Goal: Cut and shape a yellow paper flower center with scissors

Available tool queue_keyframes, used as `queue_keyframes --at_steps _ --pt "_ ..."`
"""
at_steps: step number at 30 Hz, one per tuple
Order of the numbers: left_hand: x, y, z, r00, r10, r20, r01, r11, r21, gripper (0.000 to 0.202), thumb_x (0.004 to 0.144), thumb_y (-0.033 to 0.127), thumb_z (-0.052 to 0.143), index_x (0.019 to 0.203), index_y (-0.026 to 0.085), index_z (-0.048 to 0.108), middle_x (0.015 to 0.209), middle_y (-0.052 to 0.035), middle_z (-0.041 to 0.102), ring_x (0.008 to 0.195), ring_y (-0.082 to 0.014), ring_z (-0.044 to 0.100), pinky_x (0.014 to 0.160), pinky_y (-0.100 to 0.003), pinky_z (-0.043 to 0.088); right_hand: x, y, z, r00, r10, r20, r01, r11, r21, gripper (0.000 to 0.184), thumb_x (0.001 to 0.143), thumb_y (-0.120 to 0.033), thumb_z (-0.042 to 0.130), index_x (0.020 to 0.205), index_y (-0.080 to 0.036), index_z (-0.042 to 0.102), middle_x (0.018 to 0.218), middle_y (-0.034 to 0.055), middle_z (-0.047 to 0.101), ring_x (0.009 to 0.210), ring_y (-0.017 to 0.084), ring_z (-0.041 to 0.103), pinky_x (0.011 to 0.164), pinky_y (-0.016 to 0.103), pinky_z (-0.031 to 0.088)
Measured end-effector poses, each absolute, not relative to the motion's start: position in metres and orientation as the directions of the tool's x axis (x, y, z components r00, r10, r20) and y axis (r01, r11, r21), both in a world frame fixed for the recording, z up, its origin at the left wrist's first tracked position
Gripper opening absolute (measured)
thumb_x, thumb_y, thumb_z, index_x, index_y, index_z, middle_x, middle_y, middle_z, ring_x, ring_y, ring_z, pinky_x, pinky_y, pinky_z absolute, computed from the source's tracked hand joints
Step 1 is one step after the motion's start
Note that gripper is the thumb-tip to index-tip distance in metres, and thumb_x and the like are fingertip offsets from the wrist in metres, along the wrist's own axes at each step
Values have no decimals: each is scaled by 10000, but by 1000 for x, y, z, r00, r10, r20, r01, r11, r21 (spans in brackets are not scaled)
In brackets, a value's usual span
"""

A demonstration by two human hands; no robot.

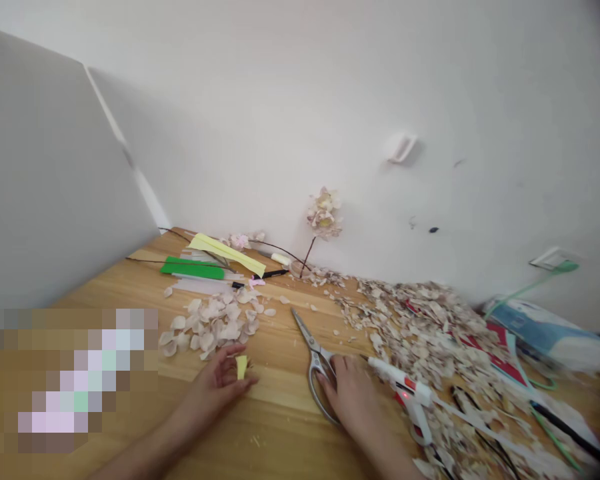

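My left hand [220,385] rests on the wooden table [280,413] and pinches a small yellow paper piece [241,366] between thumb and fingers. Just beyond it lies a cluster of pale pink petals [210,327]. My right hand [351,393] lies over the handles of the silver scissors [314,353], fingers curled on the loops; the blades point away to the upper left. A white hot glue gun [405,390] with a red light lies right beside that hand.
A wide heap of pale paper scraps [420,327] covers the right of the table. Green and yellow paper strips [205,263] and pens lie at the back. A small paper flower on a stem [323,217] leans on the wall. Green cords [545,413] trail right.
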State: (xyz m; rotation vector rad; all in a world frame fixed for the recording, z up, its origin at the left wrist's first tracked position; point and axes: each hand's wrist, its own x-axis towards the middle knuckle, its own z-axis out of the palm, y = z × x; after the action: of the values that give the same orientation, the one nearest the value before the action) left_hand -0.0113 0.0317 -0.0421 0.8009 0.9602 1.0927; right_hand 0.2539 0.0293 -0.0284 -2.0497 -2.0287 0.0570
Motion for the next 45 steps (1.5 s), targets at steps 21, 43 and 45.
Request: queue_keyframes --at_steps 21,43,45 --pt "35 14 -12 211 914 -346 -720 385 577 710 675 111 671 1295 130 327 679 9 676 795 -167 680 902 -298 431 162 18 -16 -22 999 27 289 32 -957 198 719 -392 626 729 -203 569 728 45 663 682 203 611 617 299 457" --pt "82 5 -11 381 916 -127 -289 248 925 466 605 594 692 505 145 617 512 7 515 552 -138 475 611 -256 391 208 -3 -4 -35 990 -138 105 -134 -985 399 596 -540 722 578 -216 490 482 -44 521 455 116 467 448 222 320" --pt "78 5 -12 389 909 -153 -300 282 911 480 574 603 709 494 139 615 511 0 520 544 -134 481 613 -264 405 209 -2 -6 -71 986 -154 117 -145 -982 354 609 -485 727 582 -215 499 495 -32 554 469 130 505 448 222 330"
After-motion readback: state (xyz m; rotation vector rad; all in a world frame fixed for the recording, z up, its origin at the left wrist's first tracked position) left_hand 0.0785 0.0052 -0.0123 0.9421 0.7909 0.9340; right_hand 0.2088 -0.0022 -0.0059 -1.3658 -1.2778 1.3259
